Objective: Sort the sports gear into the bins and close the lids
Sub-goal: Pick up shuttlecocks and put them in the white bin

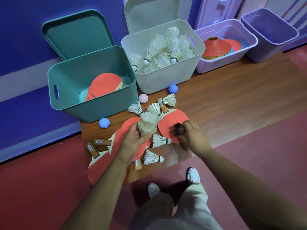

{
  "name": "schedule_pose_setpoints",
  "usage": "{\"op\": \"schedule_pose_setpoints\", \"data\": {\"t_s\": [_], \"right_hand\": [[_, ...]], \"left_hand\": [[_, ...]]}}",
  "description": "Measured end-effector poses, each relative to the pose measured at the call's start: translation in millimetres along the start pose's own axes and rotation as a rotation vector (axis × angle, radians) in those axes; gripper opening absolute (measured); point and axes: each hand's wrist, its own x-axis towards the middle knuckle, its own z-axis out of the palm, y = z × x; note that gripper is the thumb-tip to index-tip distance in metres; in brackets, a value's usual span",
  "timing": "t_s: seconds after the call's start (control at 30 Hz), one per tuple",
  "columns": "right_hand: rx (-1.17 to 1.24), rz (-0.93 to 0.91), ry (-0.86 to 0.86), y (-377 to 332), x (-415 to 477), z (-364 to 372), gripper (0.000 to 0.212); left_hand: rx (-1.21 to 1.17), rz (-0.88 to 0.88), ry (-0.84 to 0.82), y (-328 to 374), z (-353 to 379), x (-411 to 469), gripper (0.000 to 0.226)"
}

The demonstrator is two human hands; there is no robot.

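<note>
Teal bin [93,110] is sitting lid-off on the left, paddles [103,84] lying inside. Left hand [134,140] is gripping a shuttlecock stack [147,124], fingers curling round its lower end. White bin [157,80] behind is holding more shuttlecocks. Right hand [194,136] is clutching a dark thing [177,130] at its fingertips, too blurry to name, over a loose paddle [174,119].

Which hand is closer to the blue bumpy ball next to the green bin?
Left. The left hand, gripping a bunch of shuttlecocks, is just right of the blue ball. The right hand is farther right, over a red paddle, holding something dark.
</note>
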Motion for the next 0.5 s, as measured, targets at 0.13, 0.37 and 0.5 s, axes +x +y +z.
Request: {"op": "schedule_pose_setpoints", "data": {"t_s": [0.13,0.37,0.5], "right_hand": [[0.642,0.271,0.188,-17,7,-31,0.045],[1.004,0.126,0.193,-106,17,-71,0.013],[0.787,0.017,-0.034,-119,8,-61,0.012]], "left_hand": [[0.038,-0.027,-0.014,-3,3,5,0.051],[0.043,-0.056,-0.058,-6,8,13,0.057],[0.024,-0.036,-0.082,-1,3,18,0.057]]}}
